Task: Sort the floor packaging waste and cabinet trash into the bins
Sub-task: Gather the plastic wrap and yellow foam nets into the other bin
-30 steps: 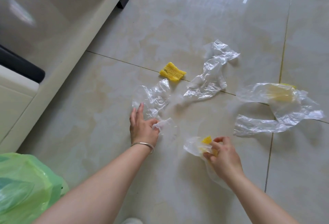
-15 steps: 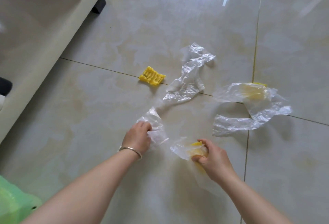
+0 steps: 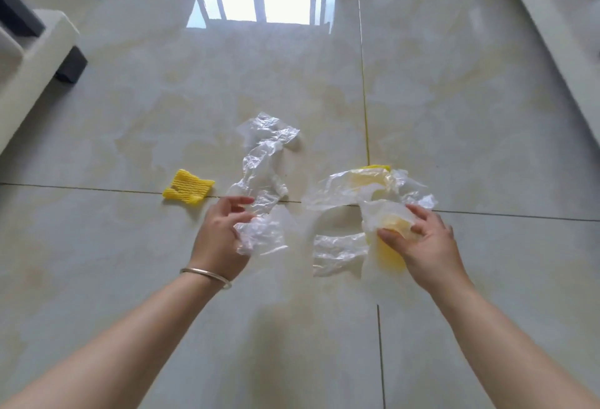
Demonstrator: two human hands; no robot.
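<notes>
Both hands are low over the glossy tile floor point(image 3: 454, 100). Left hand point(image 3: 220, 239), with a thin metal bangle point(image 3: 206, 273) on the wrist, grips a crumpled clear plastic wrap point(image 3: 263, 236) against the palm, fingers curled. Right hand point(image 3: 422, 246) pinches a clear plastic bag with a yellow foam piece inside point(image 3: 389, 233). A long clear wrapper point(image 3: 263, 158) lies between them, farther away; a yellow foam net point(image 3: 190, 187) lies on the floor to its left, and another clear bag point(image 3: 350, 187) lies just beyond the right hand.

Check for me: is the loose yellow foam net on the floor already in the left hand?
No, the yellow foam net lies alone on the tile, apart from the left hand, whose fingers hold crumpled clear plastic.
</notes>
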